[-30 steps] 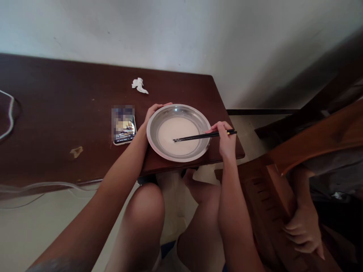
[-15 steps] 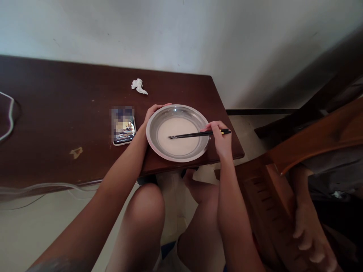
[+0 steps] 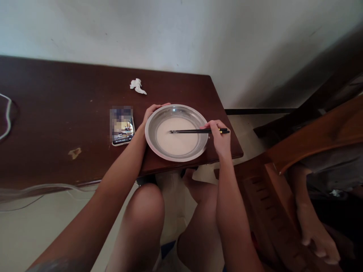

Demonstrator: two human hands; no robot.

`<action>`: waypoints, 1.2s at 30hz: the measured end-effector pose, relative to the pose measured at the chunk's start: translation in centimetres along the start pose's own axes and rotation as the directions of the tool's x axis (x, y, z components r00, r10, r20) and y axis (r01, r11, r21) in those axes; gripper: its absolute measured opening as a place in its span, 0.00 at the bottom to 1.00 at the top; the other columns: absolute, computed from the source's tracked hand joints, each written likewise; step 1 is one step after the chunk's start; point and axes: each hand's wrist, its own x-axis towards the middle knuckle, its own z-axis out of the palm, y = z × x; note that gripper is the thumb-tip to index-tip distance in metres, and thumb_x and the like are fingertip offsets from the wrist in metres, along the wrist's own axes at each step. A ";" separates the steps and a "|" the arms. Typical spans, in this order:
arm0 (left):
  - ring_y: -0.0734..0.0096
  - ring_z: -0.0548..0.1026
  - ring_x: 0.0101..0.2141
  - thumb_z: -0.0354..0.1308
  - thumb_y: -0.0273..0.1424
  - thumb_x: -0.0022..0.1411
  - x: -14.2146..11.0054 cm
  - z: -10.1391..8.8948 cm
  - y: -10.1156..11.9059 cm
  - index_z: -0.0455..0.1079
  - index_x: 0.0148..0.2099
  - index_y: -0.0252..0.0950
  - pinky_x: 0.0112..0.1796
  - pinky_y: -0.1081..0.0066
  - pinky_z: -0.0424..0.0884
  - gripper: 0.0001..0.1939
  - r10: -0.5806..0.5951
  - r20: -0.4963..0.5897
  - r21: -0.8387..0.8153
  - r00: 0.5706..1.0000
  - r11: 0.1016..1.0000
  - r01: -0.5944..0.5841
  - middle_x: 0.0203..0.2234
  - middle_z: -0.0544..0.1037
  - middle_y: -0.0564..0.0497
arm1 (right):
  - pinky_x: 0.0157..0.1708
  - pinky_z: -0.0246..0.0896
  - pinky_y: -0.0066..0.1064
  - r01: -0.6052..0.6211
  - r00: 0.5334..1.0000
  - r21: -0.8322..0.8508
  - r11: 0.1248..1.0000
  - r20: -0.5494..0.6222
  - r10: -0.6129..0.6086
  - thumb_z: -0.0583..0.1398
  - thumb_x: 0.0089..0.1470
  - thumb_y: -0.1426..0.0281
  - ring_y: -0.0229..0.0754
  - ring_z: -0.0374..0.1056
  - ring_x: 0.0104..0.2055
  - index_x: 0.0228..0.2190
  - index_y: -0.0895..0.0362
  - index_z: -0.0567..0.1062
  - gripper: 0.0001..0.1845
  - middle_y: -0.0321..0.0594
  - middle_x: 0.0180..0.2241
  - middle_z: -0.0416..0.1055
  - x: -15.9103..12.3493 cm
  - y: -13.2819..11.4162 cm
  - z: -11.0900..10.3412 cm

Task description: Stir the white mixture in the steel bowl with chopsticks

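A wide metal bowl [image 3: 151, 140] stands near the front right corner of the dark wooden table. Pale, milky liquid [image 3: 178, 143] covers its bottom. My left hand [image 3: 151, 111] is wrapped round the bowl's left side, its fingers partly hidden behind the rim. Over the right rim, my right hand [image 3: 220, 135] grips a pair of black chopsticks [image 3: 190, 131]. The sticks lie almost level and point left, with their tips at the liquid near the middle of the bowl.
Left of the bowl lies a phone [image 3: 122, 128] with a lit screen. Crumpled white tissue [image 3: 137, 86] rests behind it. Cables [image 3: 8, 117] run along the table's left side. Another person's hand [image 3: 319, 234] shows beside a wooden chair [image 3: 263, 196] at right.
The chopstick tips have shifted slightly away from me in the liquid, and the sticks lie more level. My left hand stays on the bowl. The other person's hand has moved a little.
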 end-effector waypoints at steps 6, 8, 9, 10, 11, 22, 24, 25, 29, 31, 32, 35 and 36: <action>0.59 0.74 0.45 0.50 0.34 0.57 -0.3 0.4 0.2 0.75 0.39 0.38 0.50 0.62 0.67 0.14 0.019 -0.040 0.065 0.999 0.998 -0.017 0.38 0.81 0.52 | 0.33 0.64 0.31 -0.023 0.973 0.022 0.999 -0.231 0.028 0.52 0.56 0.59 0.35 0.70 0.22 0.21 0.55 0.68 0.18 0.30 0.17 0.70 0.4 1.0 -0.9; 0.58 0.73 0.47 0.50 0.34 0.57 -0.1 0.2 0.1 0.75 0.39 0.38 0.50 0.61 0.67 0.14 0.035 -0.032 0.080 0.999 0.996 -0.032 0.38 0.81 0.51 | 0.33 0.64 0.31 -0.037 0.986 0.034 0.999 -0.160 0.042 0.53 0.56 0.59 0.36 0.69 0.22 0.21 0.55 0.69 0.17 0.30 0.16 0.70 0.2 0.9 -0.6; 0.57 0.73 0.48 0.50 0.34 0.57 0.0 0.1 0.1 0.75 0.39 0.38 0.51 0.61 0.67 0.14 0.034 -0.024 0.077 0.999 0.997 -0.032 0.39 0.81 0.51 | 0.33 0.64 0.31 -0.037 0.994 0.032 0.999 -0.103 0.040 0.53 0.56 0.59 0.36 0.70 0.23 0.22 0.55 0.70 0.16 0.30 0.17 0.70 0.1 0.7 -0.3; 0.57 0.73 0.48 0.50 0.34 0.57 0.1 0.0 0.0 0.75 0.40 0.37 0.51 0.61 0.66 0.15 0.029 -0.014 0.070 0.999 0.997 -0.028 0.39 0.80 0.51 | 0.35 0.64 0.31 -0.030 0.998 0.023 0.999 -0.052 0.031 0.54 0.56 0.60 0.36 0.71 0.25 0.24 0.54 0.71 0.15 0.31 0.17 0.71 0.0 0.5 -0.1; 0.57 0.72 0.48 0.49 0.34 0.57 0.1 -0.1 0.0 0.75 0.40 0.37 0.51 0.61 0.66 0.15 0.025 -0.007 0.064 1.000 0.998 -0.025 0.39 0.80 0.51 | 0.36 0.65 0.31 -0.018 1.000 0.016 1.000 -0.023 0.019 0.54 0.56 0.60 0.37 0.72 0.27 0.25 0.54 0.72 0.14 0.31 0.19 0.72 0.0 0.3 0.1; 0.55 0.71 0.50 0.50 0.35 0.57 0.0 0.1 0.0 0.75 0.40 0.38 0.51 0.60 0.67 0.15 0.027 -0.009 0.082 1.000 0.996 -0.027 0.39 0.80 0.51 | 0.34 0.64 0.31 -0.044 0.994 0.033 0.998 -0.103 0.047 0.53 0.56 0.60 0.36 0.71 0.24 0.22 0.54 0.70 0.16 0.31 0.19 0.72 0.1 0.6 -0.8; 0.55 0.71 0.50 0.49 0.35 0.57 -0.1 0.1 0.0 0.75 0.41 0.38 0.51 0.61 0.67 0.15 0.027 -0.010 0.088 1.000 0.996 -0.026 0.39 0.80 0.51 | 0.36 0.65 0.31 -0.025 1.000 0.005 1.000 -0.014 0.025 0.54 0.56 0.60 0.37 0.72 0.28 0.24 0.54 0.71 0.14 0.32 0.21 0.74 -0.1 0.3 -0.3; 0.55 0.71 0.50 0.49 0.35 0.57 -0.1 0.2 0.1 0.75 0.40 0.38 0.51 0.61 0.67 0.16 0.024 -0.011 0.090 1.000 0.996 -0.023 0.39 0.80 0.51 | 0.38 0.65 0.31 -0.006 1.000 -0.013 1.000 0.009 0.006 0.54 0.56 0.60 0.37 0.72 0.30 0.25 0.54 0.72 0.14 0.33 0.23 0.75 -0.1 0.1 -0.1; 0.54 0.73 0.48 0.49 0.36 0.56 -0.3 0.3 0.1 0.75 0.40 0.38 0.50 0.59 0.68 0.15 0.009 -0.010 0.082 1.000 0.997 -0.008 0.39 0.80 0.50 | 0.40 0.64 0.33 0.027 0.996 -0.058 0.998 -0.088 -0.032 0.53 0.56 0.60 0.37 0.72 0.32 0.25 0.54 0.72 0.15 0.34 0.25 0.75 0.1 0.2 -0.2; 0.55 0.73 0.48 0.49 0.36 0.57 -0.2 0.2 0.1 0.75 0.40 0.38 0.50 0.60 0.67 0.16 0.015 -0.001 0.085 1.000 0.996 -0.015 0.40 0.80 0.50 | 0.38 0.64 0.33 0.007 0.983 -0.041 0.999 -0.181 -0.015 0.52 0.57 0.59 0.36 0.71 0.29 0.24 0.54 0.70 0.16 0.32 0.22 0.73 0.2 0.5 -0.6; 0.56 0.72 0.49 0.49 0.35 0.57 -0.2 0.2 0.1 0.75 0.41 0.38 0.50 0.60 0.67 0.16 0.021 0.004 0.092 1.000 0.996 -0.021 0.40 0.80 0.51 | 0.37 0.64 0.33 -0.002 0.980 -0.027 1.000 -0.199 -0.003 0.52 0.57 0.59 0.36 0.71 0.27 0.23 0.54 0.70 0.17 0.32 0.21 0.73 0.2 0.6 -0.6; 0.57 0.72 0.50 0.48 0.35 0.57 -0.2 0.2 0.1 0.74 0.42 0.38 0.51 0.61 0.67 0.16 0.032 0.007 0.123 0.999 0.992 -0.033 0.41 0.80 0.51 | 0.35 0.65 0.32 -0.017 0.994 0.004 1.000 -0.105 0.017 0.52 0.56 0.60 0.36 0.71 0.26 0.22 0.54 0.69 0.16 0.31 0.20 0.72 0.0 0.4 -0.4; 0.57 0.71 0.50 0.48 0.35 0.57 -0.2 0.3 0.2 0.74 0.41 0.38 0.51 0.60 0.66 0.16 0.028 0.002 0.131 1.000 0.991 -0.028 0.40 0.80 0.51 | 0.35 0.65 0.31 -0.014 0.998 0.005 1.000 -0.056 0.014 0.53 0.56 0.60 0.36 0.71 0.27 0.23 0.54 0.70 0.15 0.32 0.21 0.73 -0.1 0.2 -0.2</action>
